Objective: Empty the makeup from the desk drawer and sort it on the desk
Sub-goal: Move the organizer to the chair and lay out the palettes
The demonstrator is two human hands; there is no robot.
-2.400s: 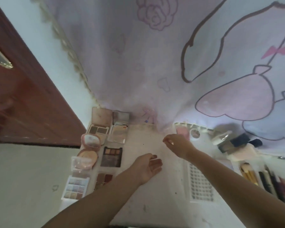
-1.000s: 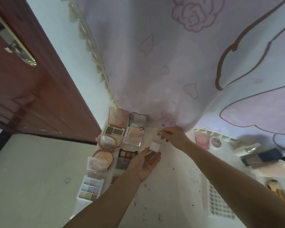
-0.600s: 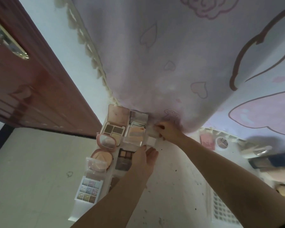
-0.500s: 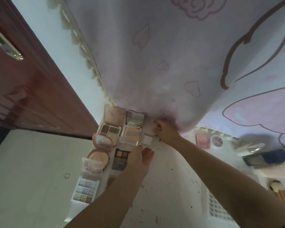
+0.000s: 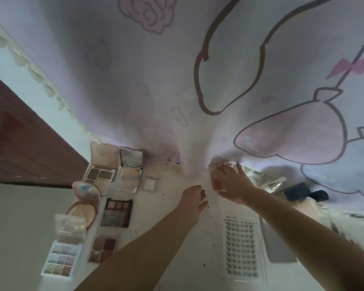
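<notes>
Two bare forearms, sleeveless to the frame edge, hands (image 5: 192, 198) (image 5: 229, 182) without rings or watch

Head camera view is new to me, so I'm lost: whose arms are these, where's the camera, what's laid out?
No machine here: a person wears the camera on their head, looking down at their own bare arms. The left hand hovers over the desk, fingers loosely curled, holding nothing. The right hand reaches toward the cartoon curtain; blur hides whether it grips anything. Open eyeshadow palettes lie in rows on the left, a small white compact beside them, a white grid card on the right.
</notes>
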